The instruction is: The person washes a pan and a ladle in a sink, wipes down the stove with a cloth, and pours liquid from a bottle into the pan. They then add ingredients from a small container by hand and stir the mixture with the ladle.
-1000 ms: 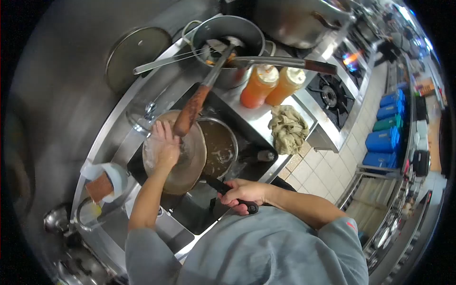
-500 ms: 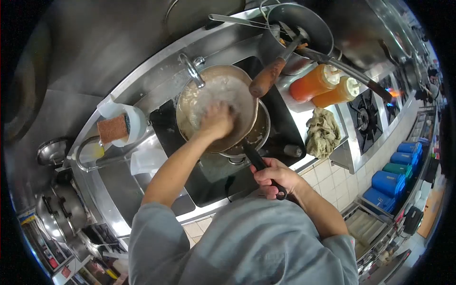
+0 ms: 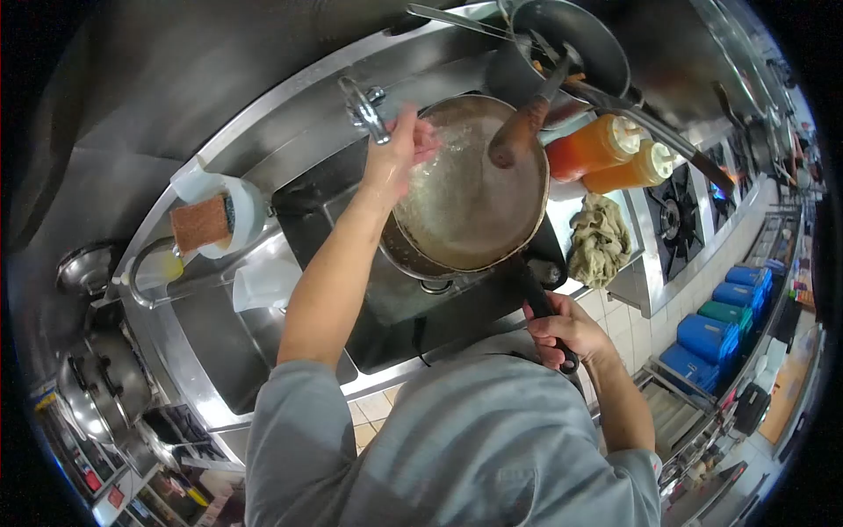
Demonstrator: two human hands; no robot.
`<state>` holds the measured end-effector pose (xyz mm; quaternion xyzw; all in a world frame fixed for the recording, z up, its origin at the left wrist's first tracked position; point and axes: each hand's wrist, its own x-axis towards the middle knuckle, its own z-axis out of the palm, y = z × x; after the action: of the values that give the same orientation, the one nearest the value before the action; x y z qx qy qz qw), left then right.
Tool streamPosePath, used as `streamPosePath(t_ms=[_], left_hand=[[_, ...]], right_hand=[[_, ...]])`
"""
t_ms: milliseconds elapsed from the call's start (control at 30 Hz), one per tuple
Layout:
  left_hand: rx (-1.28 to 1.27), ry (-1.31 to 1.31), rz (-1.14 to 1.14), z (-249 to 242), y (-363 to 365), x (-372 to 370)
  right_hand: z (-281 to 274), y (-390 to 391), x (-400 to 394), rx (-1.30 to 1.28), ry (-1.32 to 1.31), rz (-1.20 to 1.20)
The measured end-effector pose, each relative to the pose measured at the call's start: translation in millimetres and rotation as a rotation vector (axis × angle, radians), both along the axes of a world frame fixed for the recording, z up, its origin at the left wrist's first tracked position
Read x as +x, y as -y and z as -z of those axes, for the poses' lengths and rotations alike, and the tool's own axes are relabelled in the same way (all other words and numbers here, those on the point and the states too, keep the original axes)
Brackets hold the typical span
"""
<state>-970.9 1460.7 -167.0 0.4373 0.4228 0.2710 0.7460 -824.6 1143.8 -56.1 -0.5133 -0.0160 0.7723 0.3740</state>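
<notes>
A wide frying pan (image 3: 474,193) is tilted over the black sink (image 3: 386,334), its inside wet and shiny. My right hand (image 3: 564,329) is wrapped round the pan's black handle (image 3: 537,294). Beside the pan's left rim, just below the chrome faucet (image 3: 362,110), my left hand (image 3: 399,158) is raised with fingers apart and slightly blurred, holding nothing. Part of a metal pot (image 3: 406,255) shows beneath the pan.
A pot (image 3: 606,44) with utensils stands at the back right; a wooden handle (image 3: 520,132) juts over the pan. Sauce bottles (image 3: 593,147) and a crumpled cloth (image 3: 600,241) sit right of the sink. A sponge (image 3: 198,225) rests on a white container at left. The stove (image 3: 672,211) shows a flame.
My left hand has left the pan's inside and moved up to the faucet. The pan has shifted right with my right hand; its inside looks clearer of cloudy water.
</notes>
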Motion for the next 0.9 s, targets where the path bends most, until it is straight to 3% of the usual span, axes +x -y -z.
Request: streamPosePath(t_ms=[67, 100, 167, 200, 267, 300, 367, 433, 500, 533, 600, 667, 700, 733, 800, 867, 900], left_hand=[[0.391, -0.275, 0.164, 9, 14, 3], [0.386, -0.275, 0.170, 20, 30, 2], [1.004, -0.591, 0.453, 38, 60, -1], [1.001, -0.594, 0.457, 41, 76, -5], [1.095, -0.931, 0.542, 43, 98, -12], [1.094, -0.932, 0.544, 40, 100, -13], [0.602, -0.718, 0.799, 32, 101, -18], [0.550, -0.602, 0.816, 56, 87, -28], [0.376, -0.533, 0.544, 70, 64, -27], [0.162, -0.381, 0.330, 53, 56, -23], [0.022, -0.180, 0.109, 29, 36, -21], [0.114, -0.178, -0.094, 10, 11, -22], [0.163, 0.083, -0.125, 25, -7, -33], [0.060, 0.030, -0.332, 4, -16, -23], [-0.113, 0.107, -0.329, 52, -66, -32], [-0.229, 0.193, -0.309, 64, -86, -24], [-0.318, 0.197, -0.408, 63, -89, -15]], right_hand=[[0, 3, 3, 0.003, 0.009, 0.002], [-1, 2, 2, -0.009, 0.019, -0.004], [0, 0, 1, -0.022, 0.027, -0.011], [2, 1, 0, 0.002, 0.030, -0.021], [4, 0, -1, 0.025, 0.031, -0.032], [4, 1, -2, 0.026, 0.034, -0.040], [5, 2, -4, 0.026, 0.034, -0.050], [7, 2, -3, 0.032, 0.091, -0.077], [7, 3, -1, 0.047, 0.068, -0.075], [6, 3, 0, 0.059, 0.048, -0.065], [2, 6, 1, 0.058, 0.072, -0.086], [1, 10, 6, 0.056, 0.101, -0.099], [1, 14, 9, 0.063, 0.180, -0.163], [-1, 17, 11, 0.067, 0.260, -0.225], [-7, 22, 14, 0.045, 0.311, -0.258], [-12, 26, 17, 0.029, 0.367, -0.289], [-13, 32, 19, 0.031, 0.372, -0.283]])
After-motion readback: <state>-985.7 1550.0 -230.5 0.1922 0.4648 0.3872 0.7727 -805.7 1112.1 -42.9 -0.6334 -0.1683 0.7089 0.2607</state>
